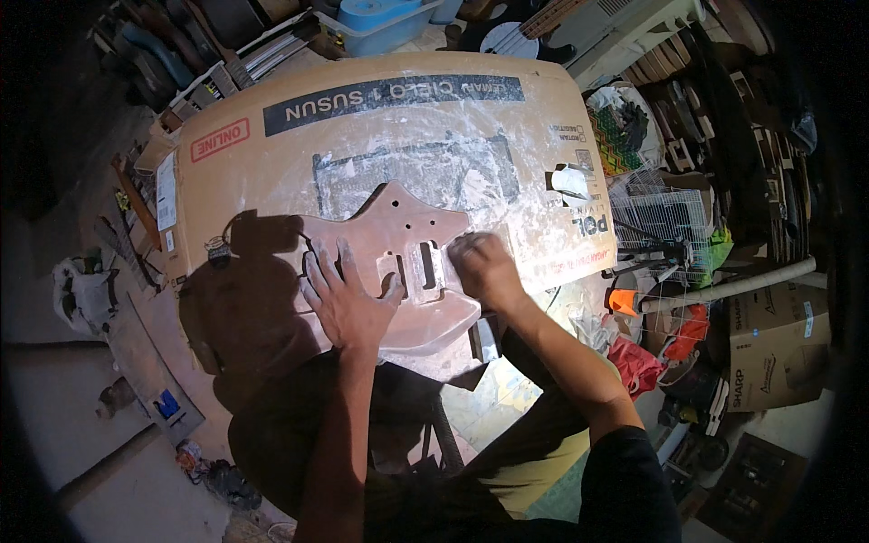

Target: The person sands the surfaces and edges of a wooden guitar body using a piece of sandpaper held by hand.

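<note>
An unfinished electric guitar body, dusty pinkish brown with cut-out pickup slots and several small holes, lies flat on a large cardboard sheet. My left hand rests on its face with the fingers spread, thumb near one of the slots. At the body's right edge, by the neck end, my right hand is closed, its fingers curled down against the wood. Whatever those fingers hold, if anything, is hidden beneath them. Pale dust whitens the cardboard and my left fingers.
A small white piece lies on the cardboard's right side. Beyond the far edge stands a blue plastic tub. To the right are a white wire rack, a pale pipe, red plastic and a cardboard box.
</note>
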### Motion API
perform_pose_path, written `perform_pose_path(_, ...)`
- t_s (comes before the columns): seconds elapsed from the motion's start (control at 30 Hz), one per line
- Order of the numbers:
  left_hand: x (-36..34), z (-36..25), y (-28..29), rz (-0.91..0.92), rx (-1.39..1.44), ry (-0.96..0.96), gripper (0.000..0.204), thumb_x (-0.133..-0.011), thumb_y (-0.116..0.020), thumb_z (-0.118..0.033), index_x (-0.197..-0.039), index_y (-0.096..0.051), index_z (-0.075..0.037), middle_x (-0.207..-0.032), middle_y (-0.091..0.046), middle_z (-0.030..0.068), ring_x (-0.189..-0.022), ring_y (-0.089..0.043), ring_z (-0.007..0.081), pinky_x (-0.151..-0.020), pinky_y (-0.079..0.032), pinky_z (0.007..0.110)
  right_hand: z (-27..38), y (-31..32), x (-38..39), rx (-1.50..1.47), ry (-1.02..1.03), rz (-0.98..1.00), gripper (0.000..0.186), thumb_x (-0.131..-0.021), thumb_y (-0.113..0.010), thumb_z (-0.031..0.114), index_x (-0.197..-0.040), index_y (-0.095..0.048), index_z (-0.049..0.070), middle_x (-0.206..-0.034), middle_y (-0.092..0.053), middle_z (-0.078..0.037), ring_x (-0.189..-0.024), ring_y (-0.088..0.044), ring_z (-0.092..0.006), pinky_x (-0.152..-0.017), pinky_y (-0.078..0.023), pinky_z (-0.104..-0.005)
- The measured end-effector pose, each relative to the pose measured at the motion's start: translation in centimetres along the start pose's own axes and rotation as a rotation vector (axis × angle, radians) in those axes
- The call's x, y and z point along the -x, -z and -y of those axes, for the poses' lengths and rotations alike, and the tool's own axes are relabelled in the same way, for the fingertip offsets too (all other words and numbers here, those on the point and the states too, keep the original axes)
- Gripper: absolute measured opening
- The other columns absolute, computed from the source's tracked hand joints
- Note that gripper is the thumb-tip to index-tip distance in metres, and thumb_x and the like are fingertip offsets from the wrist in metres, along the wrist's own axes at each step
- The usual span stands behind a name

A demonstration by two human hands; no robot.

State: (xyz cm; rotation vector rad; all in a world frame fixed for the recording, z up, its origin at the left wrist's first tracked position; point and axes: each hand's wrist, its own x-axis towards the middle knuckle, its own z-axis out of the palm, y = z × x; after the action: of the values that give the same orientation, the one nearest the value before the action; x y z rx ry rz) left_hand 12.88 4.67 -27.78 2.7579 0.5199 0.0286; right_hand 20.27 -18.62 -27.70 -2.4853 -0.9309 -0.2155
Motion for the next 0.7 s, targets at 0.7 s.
perform_pose_path(0.7,-0.1,-0.1,0.0,-0.002,-0.007,-0.008,0.102,-0.066,-0.081,-0.053,-0.149,-0.044,-0.007,-0.157,-0.033,0.0215,-0.146,-0.029,0.0404,-0.118,-0.022,0.057,0.5,0.2,0.7,0.03,0.068,0.114,0.03,-0.076,-0.073,0.006,-0.105,-0.07,0.005,-0.108,-0.067,-0.011,-0.101,-0.062,-0.0313,-0.086,-0.054,-0.039)
